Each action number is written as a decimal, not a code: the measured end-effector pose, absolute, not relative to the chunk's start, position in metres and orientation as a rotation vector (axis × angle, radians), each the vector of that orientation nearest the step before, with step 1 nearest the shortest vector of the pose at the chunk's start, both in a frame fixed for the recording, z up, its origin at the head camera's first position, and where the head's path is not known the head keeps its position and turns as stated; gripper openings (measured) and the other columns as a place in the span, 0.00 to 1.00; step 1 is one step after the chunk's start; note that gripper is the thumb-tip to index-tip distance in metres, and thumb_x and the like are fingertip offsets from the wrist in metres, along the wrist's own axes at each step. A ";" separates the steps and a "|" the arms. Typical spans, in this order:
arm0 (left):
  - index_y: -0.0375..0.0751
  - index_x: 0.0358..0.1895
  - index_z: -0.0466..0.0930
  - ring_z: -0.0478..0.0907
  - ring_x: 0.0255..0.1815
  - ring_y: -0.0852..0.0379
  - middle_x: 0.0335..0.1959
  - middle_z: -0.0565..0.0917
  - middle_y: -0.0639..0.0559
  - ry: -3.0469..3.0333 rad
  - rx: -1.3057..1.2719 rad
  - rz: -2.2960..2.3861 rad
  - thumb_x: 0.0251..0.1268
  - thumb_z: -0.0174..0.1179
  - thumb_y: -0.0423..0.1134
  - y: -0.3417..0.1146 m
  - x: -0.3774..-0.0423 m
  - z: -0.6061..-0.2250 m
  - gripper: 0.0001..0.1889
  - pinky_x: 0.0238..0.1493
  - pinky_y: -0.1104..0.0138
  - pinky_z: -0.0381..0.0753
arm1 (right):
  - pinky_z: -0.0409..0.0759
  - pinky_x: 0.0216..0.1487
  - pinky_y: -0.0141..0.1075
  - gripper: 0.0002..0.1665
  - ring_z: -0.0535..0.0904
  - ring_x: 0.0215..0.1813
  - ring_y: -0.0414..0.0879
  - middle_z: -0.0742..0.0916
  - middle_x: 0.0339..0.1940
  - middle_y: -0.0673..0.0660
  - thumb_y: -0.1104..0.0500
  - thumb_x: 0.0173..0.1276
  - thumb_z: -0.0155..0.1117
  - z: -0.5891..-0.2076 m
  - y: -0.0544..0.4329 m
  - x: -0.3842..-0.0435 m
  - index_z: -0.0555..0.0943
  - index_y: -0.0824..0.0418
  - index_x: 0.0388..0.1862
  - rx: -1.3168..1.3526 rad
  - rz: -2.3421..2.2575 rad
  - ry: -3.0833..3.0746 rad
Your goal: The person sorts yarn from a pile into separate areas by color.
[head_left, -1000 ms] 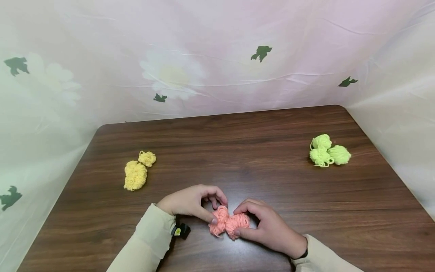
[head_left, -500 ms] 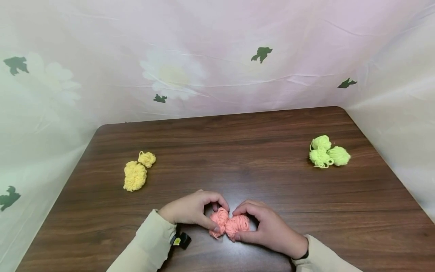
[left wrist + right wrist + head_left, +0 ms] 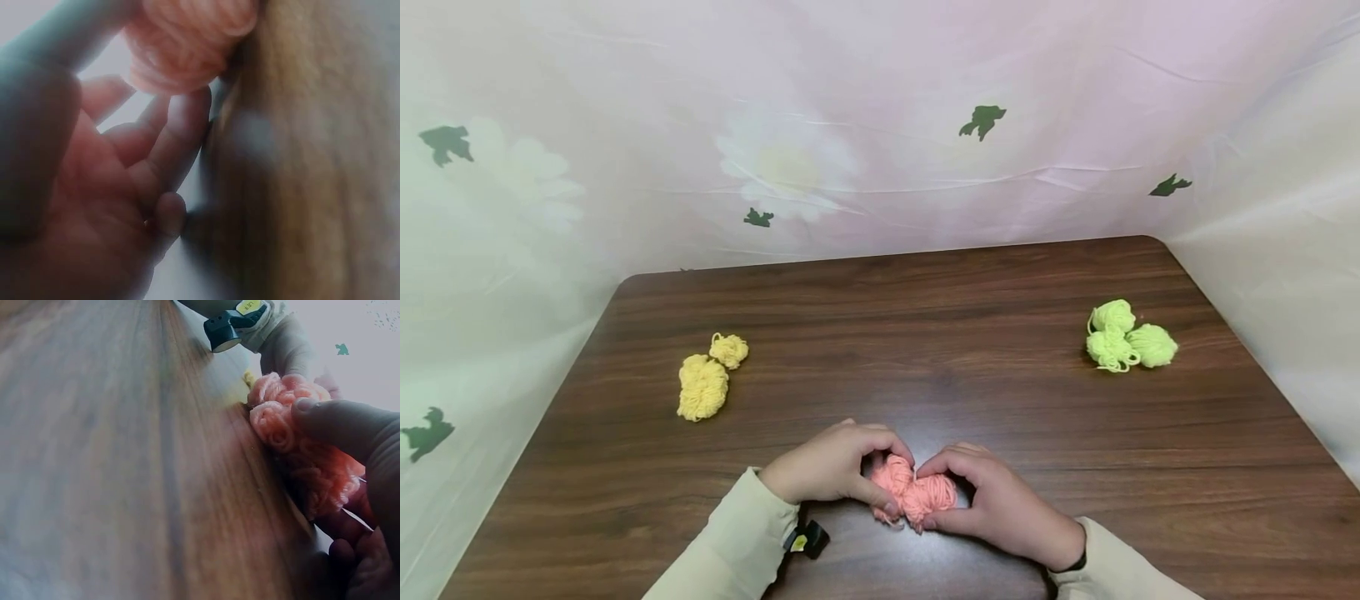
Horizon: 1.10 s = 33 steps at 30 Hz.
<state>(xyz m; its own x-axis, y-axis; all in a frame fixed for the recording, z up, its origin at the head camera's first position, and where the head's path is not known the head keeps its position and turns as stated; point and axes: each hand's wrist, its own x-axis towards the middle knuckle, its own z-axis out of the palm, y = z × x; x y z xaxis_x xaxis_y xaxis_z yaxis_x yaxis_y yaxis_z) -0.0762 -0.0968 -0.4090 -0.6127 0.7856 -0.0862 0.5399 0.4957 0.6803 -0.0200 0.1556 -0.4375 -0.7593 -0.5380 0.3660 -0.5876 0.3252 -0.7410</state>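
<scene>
Near the front of the wooden table, two bundles of salmon-pink yarn lie side by side, touching. My left hand (image 3: 831, 467) holds the left pink yarn bundle (image 3: 895, 473) between its thumb and curled fingers. Around the right pink yarn bundle (image 3: 936, 495) my right hand (image 3: 996, 504) has its thumb in front and its fingers behind. In the right wrist view, the right thumb presses on the loops of pink yarn (image 3: 325, 469). The left wrist view shows pink yarn (image 3: 181, 50) against the left fingertips; part of the yarn lies outside that view.
Yellow yarn bundles (image 3: 702, 387) lie on the left of the table (image 3: 917, 333). At the right, three lime-green yarn bundles (image 3: 1152, 345) sit close together. A flower-patterned cloth (image 3: 865, 125) hangs behind the table and along both sides.
My left hand has shifted slightly right, bringing the left pink bundle closer against the right one. The right hand keeps its hold almost unmoved. The yellow and green yarn stays put.
</scene>
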 end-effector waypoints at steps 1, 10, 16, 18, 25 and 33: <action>0.66 0.48 0.82 0.73 0.36 0.71 0.41 0.79 0.78 2.363 1.101 0.873 0.47 0.77 0.58 -0.096 -0.076 -0.409 0.23 0.49 0.65 0.66 | 0.76 0.49 0.34 0.21 0.78 0.47 0.37 0.85 0.44 0.38 0.48 0.57 0.80 -0.438 0.156 -0.020 0.82 0.42 0.48 1.070 1.447 -2.506; 0.59 0.50 0.82 0.74 0.41 0.68 0.43 0.80 0.71 2.338 1.042 1.001 0.53 0.77 0.48 -0.097 -0.078 -0.412 0.20 0.46 0.72 0.74 | 0.77 0.50 0.34 0.21 0.80 0.48 0.38 0.84 0.45 0.40 0.55 0.58 0.79 -0.441 0.159 -0.019 0.82 0.44 0.49 0.999 1.559 -2.525; 0.55 0.50 0.81 0.74 0.46 0.66 0.46 0.79 0.65 2.327 1.013 1.118 0.54 0.77 0.43 -0.099 -0.081 -0.415 0.20 0.51 0.70 0.76 | 0.77 0.49 0.34 0.19 0.79 0.46 0.39 0.84 0.44 0.41 0.57 0.59 0.78 -0.439 0.158 -0.019 0.82 0.43 0.47 0.997 1.628 -2.527; 0.55 0.50 0.80 0.74 0.46 0.65 0.46 0.79 0.65 2.334 0.992 1.137 0.55 0.76 0.42 -0.100 -0.082 -0.415 0.20 0.51 0.69 0.76 | 0.77 0.49 0.34 0.19 0.79 0.46 0.39 0.84 0.43 0.41 0.57 0.58 0.78 -0.438 0.157 -0.019 0.82 0.43 0.46 1.002 1.646 -2.527; 0.57 0.50 0.80 0.74 0.47 0.64 0.47 0.78 0.65 2.334 0.955 1.144 0.56 0.75 0.41 -0.101 -0.082 -0.415 0.20 0.51 0.68 0.76 | 0.77 0.48 0.33 0.21 0.80 0.44 0.39 0.84 0.42 0.43 0.60 0.57 0.78 -0.438 0.159 -0.019 0.82 0.45 0.47 1.001 1.679 -2.486; 0.55 0.50 0.79 0.74 0.48 0.64 0.48 0.78 0.64 2.327 0.986 1.151 0.57 0.75 0.42 -0.100 -0.084 -0.415 0.19 0.52 0.68 0.75 | 0.78 0.45 0.33 0.19 0.81 0.43 0.41 0.86 0.41 0.44 0.61 0.58 0.78 -0.437 0.161 -0.023 0.82 0.48 0.46 0.947 1.763 -2.428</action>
<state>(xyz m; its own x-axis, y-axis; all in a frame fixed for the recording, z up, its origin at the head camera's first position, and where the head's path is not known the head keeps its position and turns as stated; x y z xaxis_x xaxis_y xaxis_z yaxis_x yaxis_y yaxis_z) -0.0838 -0.0997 -0.4152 -0.6904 0.7233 -0.0144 0.4276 0.4241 0.7983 -0.0225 0.1607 -0.4368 -0.8190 -0.4671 0.3332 -0.4614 0.1909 -0.8664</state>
